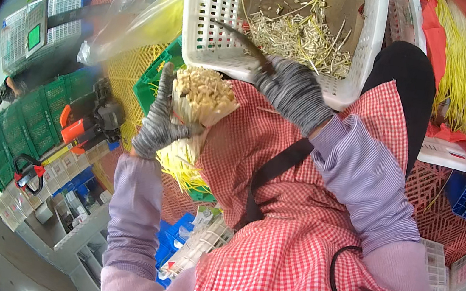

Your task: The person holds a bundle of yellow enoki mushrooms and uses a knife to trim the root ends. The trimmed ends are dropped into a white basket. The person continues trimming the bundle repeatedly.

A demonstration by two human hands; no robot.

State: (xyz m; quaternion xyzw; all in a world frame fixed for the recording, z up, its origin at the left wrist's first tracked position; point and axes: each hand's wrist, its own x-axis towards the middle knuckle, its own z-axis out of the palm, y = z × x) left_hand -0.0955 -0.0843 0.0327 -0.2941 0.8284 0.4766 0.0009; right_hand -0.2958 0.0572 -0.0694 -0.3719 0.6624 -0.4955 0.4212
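My left hand (pixel 160 121), in a grey knit glove, is closed around a thick bundle of yellow chives (pixel 206 96). The cut pale ends face up and the yellow leaves hang below, near my apron. A red band seems to circle the stalks. In my gloved right hand (pixel 297 92) is a knife with a dark, slim blade (pixel 248 43), which points up and left over a white perforated plastic crate (pixel 196 13). Short stalk trimmings (pixel 311 44) lie in that crate on a brown sheet. Blade and bundle are apart.
Beside the crate at left is a clear plastic bag (pixel 144 10) of yellow chives, above a green crate (pixel 144 91). At right, more chives (pixel 462 76) lie on red sheeting. Farther left are a scale with a green display (pixel 34 37), stacked green crates (pixel 23 127) and a person (pixel 3 93).
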